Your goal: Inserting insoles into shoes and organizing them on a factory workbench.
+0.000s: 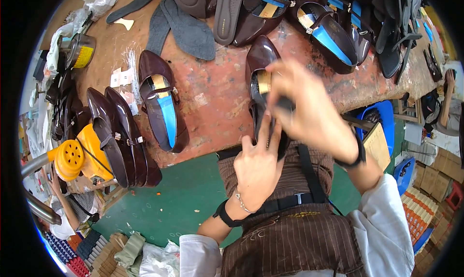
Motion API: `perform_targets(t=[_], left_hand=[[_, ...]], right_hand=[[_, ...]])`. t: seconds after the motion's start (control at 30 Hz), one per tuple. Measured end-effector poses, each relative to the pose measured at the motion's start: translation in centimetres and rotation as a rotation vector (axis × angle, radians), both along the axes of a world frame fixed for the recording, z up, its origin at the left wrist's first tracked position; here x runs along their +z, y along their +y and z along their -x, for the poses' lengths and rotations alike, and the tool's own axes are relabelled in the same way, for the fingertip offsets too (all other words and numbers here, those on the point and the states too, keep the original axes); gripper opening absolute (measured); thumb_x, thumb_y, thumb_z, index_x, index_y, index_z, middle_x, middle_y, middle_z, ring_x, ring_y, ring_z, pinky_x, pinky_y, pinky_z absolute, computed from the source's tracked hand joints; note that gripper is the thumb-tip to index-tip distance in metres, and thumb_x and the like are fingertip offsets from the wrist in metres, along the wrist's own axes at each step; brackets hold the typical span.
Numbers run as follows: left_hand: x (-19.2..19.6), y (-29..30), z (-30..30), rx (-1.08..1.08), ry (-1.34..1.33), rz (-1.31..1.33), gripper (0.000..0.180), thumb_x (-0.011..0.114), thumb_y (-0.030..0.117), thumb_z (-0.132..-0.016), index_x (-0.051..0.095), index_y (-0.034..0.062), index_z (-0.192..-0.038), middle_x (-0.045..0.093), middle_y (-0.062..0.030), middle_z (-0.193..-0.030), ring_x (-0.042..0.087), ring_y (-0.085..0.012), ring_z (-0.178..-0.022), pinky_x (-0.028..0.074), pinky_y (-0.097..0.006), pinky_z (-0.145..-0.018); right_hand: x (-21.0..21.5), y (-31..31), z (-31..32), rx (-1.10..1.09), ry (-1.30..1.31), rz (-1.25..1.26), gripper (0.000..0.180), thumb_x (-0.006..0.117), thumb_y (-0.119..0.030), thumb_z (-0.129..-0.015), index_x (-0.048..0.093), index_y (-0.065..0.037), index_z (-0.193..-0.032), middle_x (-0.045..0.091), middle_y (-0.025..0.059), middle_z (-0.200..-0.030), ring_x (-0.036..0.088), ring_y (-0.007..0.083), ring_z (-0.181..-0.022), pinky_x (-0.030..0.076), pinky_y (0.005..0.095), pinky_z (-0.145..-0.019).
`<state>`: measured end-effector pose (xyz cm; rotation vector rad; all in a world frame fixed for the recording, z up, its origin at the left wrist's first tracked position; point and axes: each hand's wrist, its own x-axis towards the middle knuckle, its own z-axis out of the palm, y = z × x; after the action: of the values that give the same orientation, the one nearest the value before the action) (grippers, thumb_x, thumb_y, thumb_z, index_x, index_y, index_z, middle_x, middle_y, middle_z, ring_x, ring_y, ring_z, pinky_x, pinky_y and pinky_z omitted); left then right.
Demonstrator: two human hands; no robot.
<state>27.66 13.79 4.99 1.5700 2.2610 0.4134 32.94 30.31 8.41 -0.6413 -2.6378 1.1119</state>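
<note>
We grip a glossy dark-brown shoe [261, 78] at the counter [212, 103] edge, left hand [258, 168] cupping its heel, right hand [309, 107] clasping the strap; it looks light, stiff and slippery, best held by heel and sides.

A worn, reddish-brown workbench [212, 103] is shown. On it are laid dark brown glossy shoes [162, 103], several with blue insoles [333, 40], grey felt insoles [186, 30], clear plastic packets [123, 76] and a metal tin [79, 49] near the left edge.
</note>
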Motion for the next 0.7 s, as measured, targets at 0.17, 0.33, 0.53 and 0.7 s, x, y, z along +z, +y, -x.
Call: perform_targets(t=[0.17,0.33,0.53,0.7], left_hand=[[-0.5,1.2,0.0,-0.094,-0.031,0.118,0.039,0.081,0.022,-0.066,0.071,0.0038,-0.100,0.061,-0.0108,-0.122,0.058,-0.0310,-0.090,0.056,-0.039,-0.062],[-0.1,1.7,0.2,-0.084,0.004,0.051,0.045,0.081,0.024,-0.066,0.070,0.0046,-0.105,0.061,-0.0099,-0.119,0.058,-0.0305,-0.089,0.056,-0.039,-0.063],[-0.8,1.4,0.3,-0.081,-0.019,0.044,0.050,0.082,0.027,-0.066,0.071,0.0059,-0.110,0.060,-0.0111,-0.127,0.058,-0.0323,-0.093,0.057,-0.038,-0.066],[-0.4,1.2,0.4,-0.104,-0.012,0.067,0.050,0.082,0.024,-0.067,0.070,0.0026,-0.111,0.052,-0.0156,-0.141,0.059,-0.0313,-0.097,0.059,-0.033,-0.065]], right_hand=[[-4.3,-4.6,-4.7,0.005,-0.083,-0.040,0.040,0.056,0.009,-0.072,0.057,0.008,-0.112,0.061,0.0293,-0.117,0.053,0.0440,-0.124,0.027,0.0595,-0.115],[-7.6,-1.4,1.4,0.005,-0.055,-0.445,0.049,0.056,-0.005,-0.080,0.052,0.013,-0.125,0.060,0.0264,-0.122,0.057,0.0376,-0.120,0.029,0.0530,-0.116],[-7.4,-3.9,-1.4,-0.096,-0.146,-0.570,0.052,0.055,-0.006,-0.081,0.051,0.012,-0.129,0.058,0.0291,-0.125,0.057,0.0415,-0.120,0.028,0.0545,-0.116],[-6.4,-1.4,1.4,-0.041,-0.325,-0.257,0.054,0.055,-0.006,-0.082,0.050,0.013,-0.132,0.054,0.0309,-0.133,0.053,0.0416,-0.127,0.026,0.0554,-0.117]])
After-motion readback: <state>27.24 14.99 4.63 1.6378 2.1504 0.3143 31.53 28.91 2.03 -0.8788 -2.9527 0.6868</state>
